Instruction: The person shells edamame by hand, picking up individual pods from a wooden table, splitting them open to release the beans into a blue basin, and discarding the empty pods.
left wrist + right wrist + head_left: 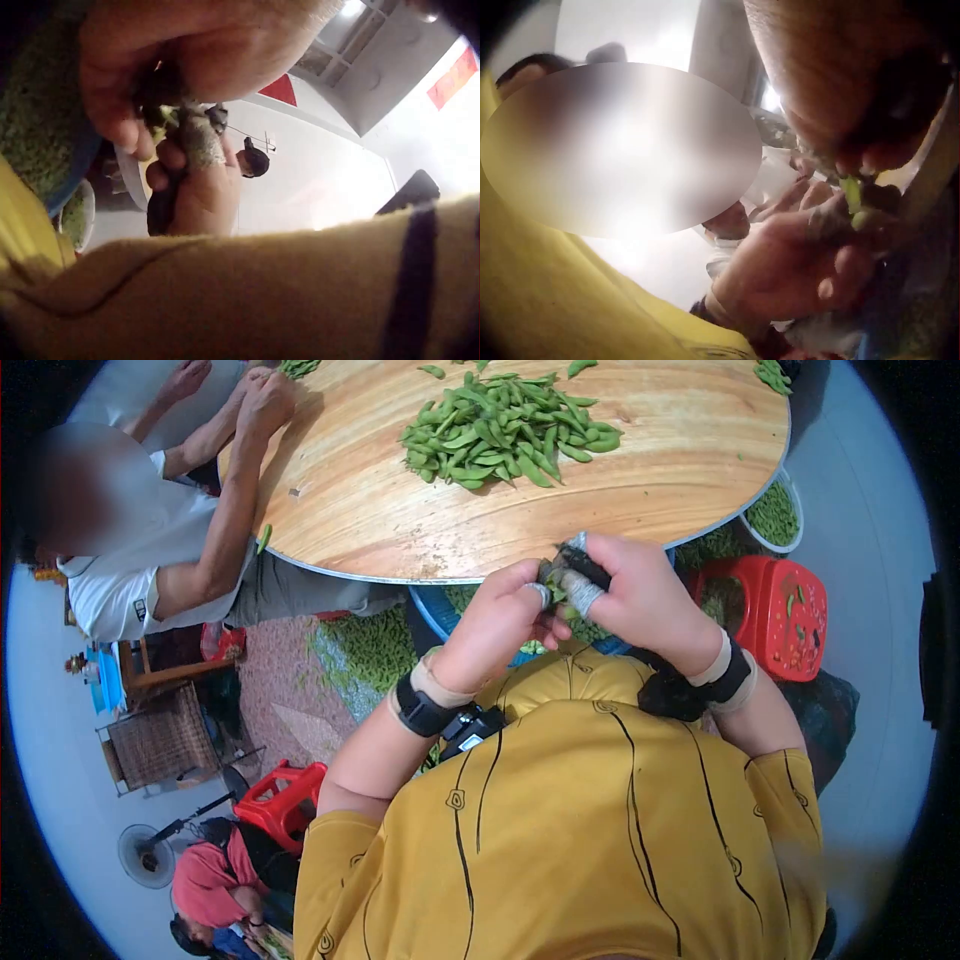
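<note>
Over the near edge of the table, my two hands meet with their fingertips together. My left hand (495, 622) pinches a green soybean pod (851, 193) from the left side, thumb wrapped in grey tape. From the right side, my right hand (650, 595) grips the same pod, with tape on its thumb and another finger. A pale green bean (864, 219) shows at the pod in the right wrist view. The fingers cover most of the pod. Below the hands stands a blue basin (432, 615), partly hidden by them.
A heap of soybean pods (500, 435) lies on the wooden table (350, 490). At left, another person (170, 530) sits against the table. To the right are a red stool (770, 615) and a white tub (795, 535) of green beans. More pods (370, 645) cover the floor.
</note>
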The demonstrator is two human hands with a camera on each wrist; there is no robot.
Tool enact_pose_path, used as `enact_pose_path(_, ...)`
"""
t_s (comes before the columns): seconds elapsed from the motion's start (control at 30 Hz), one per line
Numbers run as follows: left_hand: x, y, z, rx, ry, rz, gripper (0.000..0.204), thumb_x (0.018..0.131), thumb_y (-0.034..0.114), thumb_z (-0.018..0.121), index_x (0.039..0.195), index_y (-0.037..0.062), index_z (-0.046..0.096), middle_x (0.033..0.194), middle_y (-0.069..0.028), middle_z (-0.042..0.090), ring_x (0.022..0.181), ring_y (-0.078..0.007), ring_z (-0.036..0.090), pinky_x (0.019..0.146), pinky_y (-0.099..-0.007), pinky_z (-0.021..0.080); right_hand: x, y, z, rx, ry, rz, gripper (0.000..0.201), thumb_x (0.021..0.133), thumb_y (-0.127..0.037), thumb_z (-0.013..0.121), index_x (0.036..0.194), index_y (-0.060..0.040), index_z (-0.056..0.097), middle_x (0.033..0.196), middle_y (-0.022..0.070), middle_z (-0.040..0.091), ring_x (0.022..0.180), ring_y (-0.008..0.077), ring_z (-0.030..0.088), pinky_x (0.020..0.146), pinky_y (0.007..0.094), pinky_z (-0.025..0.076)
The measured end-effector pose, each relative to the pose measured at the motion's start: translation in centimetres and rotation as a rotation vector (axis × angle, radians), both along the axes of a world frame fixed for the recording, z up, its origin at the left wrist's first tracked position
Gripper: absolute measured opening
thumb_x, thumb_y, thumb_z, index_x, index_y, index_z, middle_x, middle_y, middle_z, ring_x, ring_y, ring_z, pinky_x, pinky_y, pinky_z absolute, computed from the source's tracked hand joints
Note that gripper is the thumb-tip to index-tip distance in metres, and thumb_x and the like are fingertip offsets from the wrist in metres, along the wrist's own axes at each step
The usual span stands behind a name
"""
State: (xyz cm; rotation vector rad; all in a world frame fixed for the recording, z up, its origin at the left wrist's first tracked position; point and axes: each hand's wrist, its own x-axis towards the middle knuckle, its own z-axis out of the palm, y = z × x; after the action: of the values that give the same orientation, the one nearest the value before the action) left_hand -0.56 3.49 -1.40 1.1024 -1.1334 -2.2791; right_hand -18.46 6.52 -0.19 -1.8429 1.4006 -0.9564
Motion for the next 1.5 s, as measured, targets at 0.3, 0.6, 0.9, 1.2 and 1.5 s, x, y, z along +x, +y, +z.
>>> enact_pose_path(0.3, 1.2, 0.8, 1.8, -0.341, -0.305, -0.331, 0.046, 0.086, -0.001, 0.052, 0.13, 0.0037, 0.042, 0.117, -0.0084, 0.057, 0.069, -0.0117, 0.064, 0.055, -0.0201, 0.05, -2.2, 0.0, 0.8, 0.616, -0.614, -0.104, 0.009, 0.086, -0.007, 0.054, 0.09, -0.0027, 0.061, 0.065, -0.0023, 0.055, 0.051, 0.0045, 0.05, 0.044, 0.0189, 0.041)
enact_pose_path(0.6, 0.1, 0.6, 1.8, -0.158, -0.042, -0.068, 0.019, 0.093, 0.012, 0.054, 0.107, 0.0005, 0.06, 0.087, -0.0018, 0.065, 0.063, -0.0061, 0.059, 0.052, -0.0186, 0.045, -1.4, 0.1, 1.0, 0.563, -0.697, -0.15, 0.007, 0.088, -0.01, 0.056, 0.087, -0.0041, 0.06, 0.064, -0.0025, 0.054, 0.05, 0.0049, 0.048, 0.044, 0.0199, 0.038)
enact_pose_path(0.9, 0.8, 0.4, 0.7, -0.374, -0.095, 0.024, 0.016, 0.093, 0.006, 0.05, 0.103, 0.0, 0.06, 0.08, 0.0003, 0.062, 0.061, -0.0039, 0.051, 0.055, -0.0188, 0.043, -1.9, 0.6, 0.1, 0.073, -0.253, -0.184, 0.017, 0.082, -0.006, 0.059, 0.096, 0.0014, 0.062, 0.072, 0.0025, 0.061, 0.065, 0.0075, 0.056, 0.059, 0.0233, 0.045)
enact_pose_path(1.2, 1.1, -0.5, 1.5, -0.239, 0.086, -0.163, 0.014, 0.092, 0.011, 0.053, 0.096, 0.0002, 0.061, 0.074, -0.0022, 0.059, 0.06, -0.007, 0.051, 0.054, -0.021, 0.042, -2.2, 0.3, 2.6, 0.55, -0.461, 0.101, 0.018, 0.085, -0.013, 0.064, 0.1, -0.0036, 0.065, 0.071, -0.0029, 0.06, 0.056, 0.003, 0.05, 0.05, 0.0198, 0.041)
enact_pose_path(1.5, 1.0, -0.3, -0.7, 0.332, 0.721, -0.206, 0.033, 0.092, 0.033, 0.053, 0.106, 0.0032, 0.053, 0.062, -0.0009, 0.045, 0.047, -0.0095, 0.038, 0.046, -0.0239, 0.028, -1.5, 0.3, 2.1, 0.478, -0.699, 0.18, 0.015, 0.087, -0.015, 0.064, 0.098, -0.0044, 0.066, 0.07, -0.005, 0.058, 0.054, 0.0017, 0.048, 0.045, 0.0182, 0.038)
